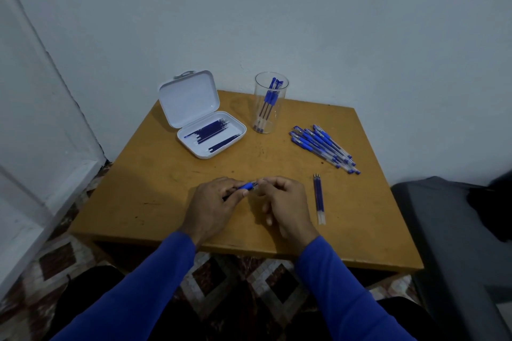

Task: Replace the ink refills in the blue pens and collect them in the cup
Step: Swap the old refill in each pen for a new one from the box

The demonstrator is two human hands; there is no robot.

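Note:
Both hands meet over the front middle of the wooden table [155, 180] around one blue pen [247, 186]. My left hand [213, 206] grips the pen's blue grip end; my right hand [285, 205] pinches its other end, mostly hiding it. A clear cup [270, 104] at the back holds a few blue pens upright. A pile of several blue pens [322, 148] lies to the right. An open white case [206, 122] at the back left holds several dark refills. Loose refills [318, 198] lie to the right of my right hand.
The table stands in a corner against a pale wall. A dark grey seat [454, 243] is close on the right. Patterned floor tiles [249, 279] show under the table's front edge, and a white door frame [41, 163] runs down the left.

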